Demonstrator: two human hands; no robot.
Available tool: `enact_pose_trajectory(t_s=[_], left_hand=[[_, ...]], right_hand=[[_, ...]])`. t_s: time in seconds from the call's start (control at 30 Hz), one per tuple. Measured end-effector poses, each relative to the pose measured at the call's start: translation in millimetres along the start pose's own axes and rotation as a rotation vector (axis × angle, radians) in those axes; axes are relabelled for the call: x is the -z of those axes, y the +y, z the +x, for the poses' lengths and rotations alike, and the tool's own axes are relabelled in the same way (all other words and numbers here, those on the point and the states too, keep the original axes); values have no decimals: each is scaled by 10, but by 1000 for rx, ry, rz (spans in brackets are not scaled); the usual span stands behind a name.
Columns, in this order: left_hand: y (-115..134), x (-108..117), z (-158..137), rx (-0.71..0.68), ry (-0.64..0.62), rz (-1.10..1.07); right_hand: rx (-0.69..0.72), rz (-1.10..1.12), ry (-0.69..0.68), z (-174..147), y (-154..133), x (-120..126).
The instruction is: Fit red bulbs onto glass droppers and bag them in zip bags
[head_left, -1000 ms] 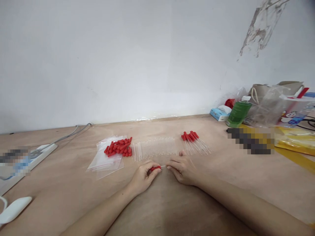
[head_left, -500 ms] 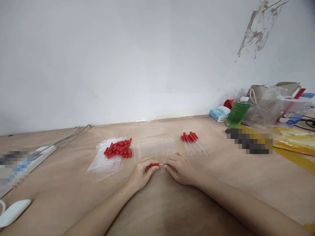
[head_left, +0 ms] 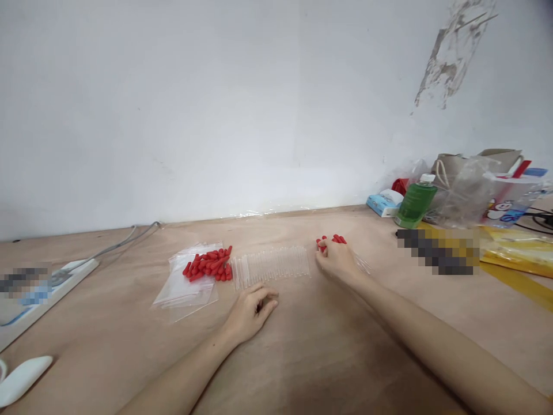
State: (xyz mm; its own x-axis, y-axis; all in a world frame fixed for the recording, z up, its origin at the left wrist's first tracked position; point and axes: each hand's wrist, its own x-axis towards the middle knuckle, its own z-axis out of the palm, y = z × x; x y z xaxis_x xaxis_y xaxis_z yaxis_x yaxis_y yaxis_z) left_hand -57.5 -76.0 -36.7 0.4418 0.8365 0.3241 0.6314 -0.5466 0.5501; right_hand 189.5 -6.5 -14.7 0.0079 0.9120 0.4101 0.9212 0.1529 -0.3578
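My left hand (head_left: 253,311) rests on the table with its fingers curled but apart, and nothing shows in it. Beyond it lies a row of clear thin glass tubes (head_left: 272,263). My right hand (head_left: 339,260) is over a group of glass droppers with red rubber bulbs (head_left: 340,238). Its thumb and fingers are closed around a dropper at the left side of that group, whose tube is hidden by the hand. Most of the group's tubes are covered too; a few ends poke out right of the wrist. Loose red rubber bulbs (head_left: 209,264) are heaped at the left.
Clear zip bags (head_left: 184,288) lie partly under the loose bulbs. A power strip (head_left: 82,268) with a grey cable and a white object (head_left: 26,380) are at the left. At the right stand a green bottle (head_left: 415,203), a tissue pack (head_left: 383,203) and plastic bags.
The bulb and tube held between both hands have left the middle. My right hand has moved away and to the right, onto the dropper group. My left hand has loosened its pinch.
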Motion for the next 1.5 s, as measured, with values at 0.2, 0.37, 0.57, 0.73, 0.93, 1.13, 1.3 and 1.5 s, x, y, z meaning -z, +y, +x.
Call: enact_pose_trajectory(t_s=[0.2, 0.37, 0.57, 0.73, 0.93, 1.13, 1.3, 1.5], left_hand=[[-4, 2, 9, -18, -16, 3], [-4, 3, 11, -16, -20, -7], [-3, 1, 10, -12, -20, -12], [-16, -6, 11, -10, -21, -3], [-8, -4, 14, -12, -22, 2], [-18, -14, 9, -12, -13, 0], [-17, -17, 11, -8, -20, -2], [-7, -3, 14, -12, -26, 6]], right_hand=[[32, -210, 38, 65, -20, -235], [-16, -203, 31, 57, 13, -257], [-267, -149, 33, 206, 355, 40], [-379, -98, -214, 335, 753, 157], [-353, -22, -308, 378, 824, 107], [-338, 27, -278, 358, 736, 53], [-360, 41, -241, 381, 775, 60], [-260, 51, -107, 280, 482, 122]])
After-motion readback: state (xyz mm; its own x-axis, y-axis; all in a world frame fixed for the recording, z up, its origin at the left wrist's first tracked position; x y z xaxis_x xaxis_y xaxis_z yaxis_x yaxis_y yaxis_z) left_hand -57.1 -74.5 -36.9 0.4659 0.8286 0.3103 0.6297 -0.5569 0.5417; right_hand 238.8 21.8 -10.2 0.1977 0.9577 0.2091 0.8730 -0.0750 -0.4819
